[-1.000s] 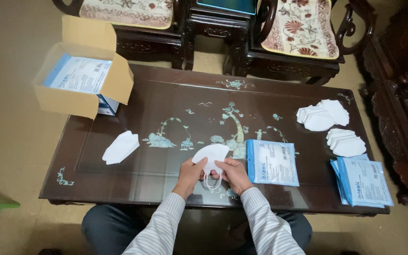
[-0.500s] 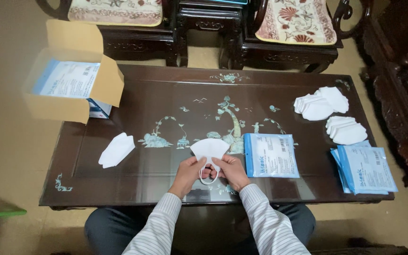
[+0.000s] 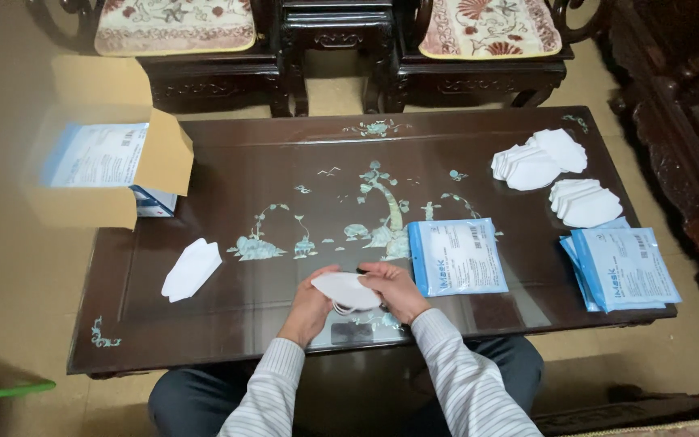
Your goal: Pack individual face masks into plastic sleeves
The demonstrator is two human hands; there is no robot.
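between both hands (image 3: 353, 295), perhaps one mask (image 3: 345, 290)

Open tabletop (image 3: 228, 162) stretches ahead of the hands. Right is crowded (blue packet (image 3: 456, 256) just beside, mask stacks (image 3: 537, 160) beyond); a cardboard box (image 3: 115, 174) blocks the far left.

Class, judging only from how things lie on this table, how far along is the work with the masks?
Done, it seems: one packet lies by the hands, more are stacked at the right edge, and others fill the box. In hand: the left hand and right hand hold one white mask between them. Left: two piles of loose masks at the right, and a single mask on the left.
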